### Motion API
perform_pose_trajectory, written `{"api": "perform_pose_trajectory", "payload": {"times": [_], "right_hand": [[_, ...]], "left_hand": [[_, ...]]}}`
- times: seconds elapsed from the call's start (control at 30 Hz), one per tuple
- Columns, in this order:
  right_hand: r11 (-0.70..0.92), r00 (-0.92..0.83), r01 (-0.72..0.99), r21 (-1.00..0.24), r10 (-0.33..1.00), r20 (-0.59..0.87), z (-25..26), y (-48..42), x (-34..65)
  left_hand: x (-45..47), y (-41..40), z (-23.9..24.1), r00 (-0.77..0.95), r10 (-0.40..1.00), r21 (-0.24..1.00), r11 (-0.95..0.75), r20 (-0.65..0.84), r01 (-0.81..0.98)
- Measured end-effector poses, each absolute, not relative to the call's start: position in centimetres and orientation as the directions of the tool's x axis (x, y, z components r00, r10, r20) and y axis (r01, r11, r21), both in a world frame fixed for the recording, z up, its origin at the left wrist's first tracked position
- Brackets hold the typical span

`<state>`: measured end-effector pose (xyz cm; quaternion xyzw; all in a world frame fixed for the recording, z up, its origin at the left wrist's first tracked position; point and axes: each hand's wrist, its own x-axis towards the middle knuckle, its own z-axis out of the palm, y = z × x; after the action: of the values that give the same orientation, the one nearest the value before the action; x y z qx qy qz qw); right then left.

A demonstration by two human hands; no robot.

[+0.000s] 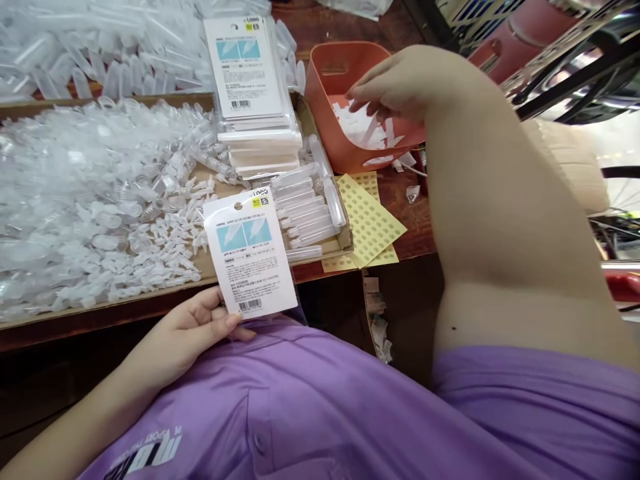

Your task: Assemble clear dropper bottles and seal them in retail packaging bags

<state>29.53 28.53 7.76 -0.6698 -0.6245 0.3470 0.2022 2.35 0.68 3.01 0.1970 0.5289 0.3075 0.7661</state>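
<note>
My left hand [200, 327] is closed on the lower edge of a printed packaging card [253, 267], with thumb in front and fingers behind. The card has two blue pictures, a barcode and a hang hole, and clear plastic shows along its side. Over the orange basket [320, 107] is my right hand [387, 83], its fingers loosely bent and apart, with nothing visible held in them. Just below its fingertips lie white paper slips [357, 127] inside the basket.
A cardboard tray [345, 243] holds clear caps [75, 180], small white nozzles [160, 247] and clear tubes [310, 213]. A stack of cards [250, 73] stands on it. Yellow sticker sheets [373, 217] lie beside it. More tubes [125, 73] are piled behind.
</note>
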Motion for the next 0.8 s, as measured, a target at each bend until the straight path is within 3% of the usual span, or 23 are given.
{"api": "perform_pose_trajectory", "payload": {"times": [0.17,0.3,0.63,0.8], "right_hand": [[-0.266,-0.024,0.427,-0.864,0.952,-0.305,7.0,29.1,28.7],[-0.249,0.027,0.29,-0.924,0.967,-0.252,7.1,29.8,28.9],[-0.228,-0.042,0.14,-0.963,0.971,-0.236,10.1,28.5,27.9],[-0.186,0.029,0.233,-0.955,0.982,-0.184,9.4,28.9,27.4]], "left_hand": [[2.0,0.8,3.0,0.262,0.666,0.611,0.745,-0.698,-0.266],[1.5,0.7,2.8,0.264,0.671,0.633,0.741,-0.693,-0.222],[0.9,0.7,2.3,0.342,0.659,0.663,0.738,-0.67,-0.124],[1.3,0.7,2.5,0.32,0.664,0.629,0.746,-0.676,-0.218]]}}
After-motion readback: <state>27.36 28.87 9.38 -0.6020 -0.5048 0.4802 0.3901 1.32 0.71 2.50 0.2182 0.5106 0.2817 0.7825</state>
